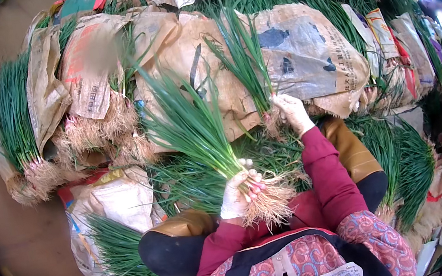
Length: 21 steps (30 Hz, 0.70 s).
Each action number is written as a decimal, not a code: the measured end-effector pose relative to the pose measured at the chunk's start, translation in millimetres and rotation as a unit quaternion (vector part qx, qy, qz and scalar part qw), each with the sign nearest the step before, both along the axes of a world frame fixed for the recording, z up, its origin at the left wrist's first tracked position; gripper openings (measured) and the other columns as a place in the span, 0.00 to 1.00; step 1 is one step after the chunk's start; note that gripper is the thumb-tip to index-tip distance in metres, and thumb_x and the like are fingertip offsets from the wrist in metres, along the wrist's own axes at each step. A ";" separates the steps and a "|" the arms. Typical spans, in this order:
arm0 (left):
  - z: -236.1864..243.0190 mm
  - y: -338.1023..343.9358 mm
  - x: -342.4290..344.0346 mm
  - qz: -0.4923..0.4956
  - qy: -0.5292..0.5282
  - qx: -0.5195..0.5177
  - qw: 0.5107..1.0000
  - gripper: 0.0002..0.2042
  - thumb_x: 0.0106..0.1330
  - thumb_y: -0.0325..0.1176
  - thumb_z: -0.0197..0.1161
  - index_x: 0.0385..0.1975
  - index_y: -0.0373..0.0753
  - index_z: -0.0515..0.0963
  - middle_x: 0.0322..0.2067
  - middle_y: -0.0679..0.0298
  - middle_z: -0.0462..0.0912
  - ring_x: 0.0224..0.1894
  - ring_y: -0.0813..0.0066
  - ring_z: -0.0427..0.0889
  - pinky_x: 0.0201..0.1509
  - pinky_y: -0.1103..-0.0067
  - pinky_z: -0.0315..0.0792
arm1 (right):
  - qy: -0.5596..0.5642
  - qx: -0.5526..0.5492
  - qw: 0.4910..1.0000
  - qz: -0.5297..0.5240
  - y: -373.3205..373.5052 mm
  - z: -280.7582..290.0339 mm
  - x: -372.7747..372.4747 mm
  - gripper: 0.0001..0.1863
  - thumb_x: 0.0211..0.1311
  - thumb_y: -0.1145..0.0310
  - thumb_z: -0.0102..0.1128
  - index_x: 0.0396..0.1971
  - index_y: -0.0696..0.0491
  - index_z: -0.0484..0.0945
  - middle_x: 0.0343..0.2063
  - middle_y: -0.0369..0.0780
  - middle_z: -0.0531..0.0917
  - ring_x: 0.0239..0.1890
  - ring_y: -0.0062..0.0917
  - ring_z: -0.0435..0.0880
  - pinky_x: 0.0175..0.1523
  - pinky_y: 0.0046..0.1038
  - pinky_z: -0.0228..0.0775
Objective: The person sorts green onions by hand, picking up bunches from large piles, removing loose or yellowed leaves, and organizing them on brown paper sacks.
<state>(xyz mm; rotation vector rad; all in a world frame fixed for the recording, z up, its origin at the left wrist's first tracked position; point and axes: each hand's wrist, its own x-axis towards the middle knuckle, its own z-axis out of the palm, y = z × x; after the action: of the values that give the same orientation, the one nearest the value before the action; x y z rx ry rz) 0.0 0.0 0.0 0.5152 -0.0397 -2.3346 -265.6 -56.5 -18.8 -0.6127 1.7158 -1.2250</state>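
A: What's in hand right now?

B: The left hand (236, 195) is closed tight around a bunch of green chives (196, 127), gripped just above the pale root tufts, with the leaves fanning up and to the left. The bunch sits over the person's lap, above the brown knee covers (185, 223).

A: And the other one?

B: The right hand (291, 113) is stretched forward, fingers pinched shut on a small tuft of chives (244, 60) at its root end, right at the lower edge of a big printed woven sack (305, 51).

A: So how far along would you call it?

B: Partway on this bunch, I'd judge. The held bunch is already a fair thickness, and another tuft is being taken, not yet joined to it. Around it a lot looks finished: wrapped bundles (76, 85) lie stacked toward the far left, roots sticking out of their sacks, and more rolls run off along the right side.

A: What's left?

B: Plenty of loose chives (402, 162) lie spread on the ground by the right knee, and another heap (118, 250) rests on a white sack (119, 202) at the near left. No tie shows on the held bunch.
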 end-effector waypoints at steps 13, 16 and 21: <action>-4.9 -16.8 3.8 -0.047 -0.038 -0.027 0.998 0.16 0.58 0.26 0.56 0.46 0.34 0.66 0.58 0.48 0.64 0.54 0.55 0.72 0.52 0.66 0.72 | 0.144 -0.114 0.963 0.198 111.5 40.7 96.4 0.07 0.59 0.71 0.56 0.35 0.56 0.77 0.24 0.37 0.79 0.27 0.21 0.79 0.36 0.21 0.72; -17.0 -22.0 9.5 -0.167 -0.023 -0.031 0.985 0.16 0.54 0.27 0.60 0.44 0.34 0.69 0.50 0.49 0.73 0.33 0.61 0.82 0.32 0.72 0.80 | 0.279 -0.149 0.916 0.248 125.9 32.4 106.5 0.08 0.56 0.68 0.57 0.33 0.55 0.78 0.30 0.44 0.81 0.31 0.35 0.82 0.38 0.28 0.73; -3.6 -13.7 4.0 -0.099 -0.062 -0.062 0.991 0.14 0.54 0.27 0.60 0.41 0.36 0.71 0.47 0.52 0.74 0.40 0.60 0.80 0.40 0.65 0.78 | 0.445 0.111 0.873 0.166 122.2 3.3 51.5 0.13 0.58 0.61 0.51 0.35 0.52 0.79 0.32 0.45 0.81 0.35 0.37 0.81 0.41 0.33 0.72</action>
<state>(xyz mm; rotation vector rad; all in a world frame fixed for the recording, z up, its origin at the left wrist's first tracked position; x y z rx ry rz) 4.0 -13.7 -3.6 0.6175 -0.3055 -2.4700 -214.2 65.7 -15.5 -1.4069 2.3061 -0.4756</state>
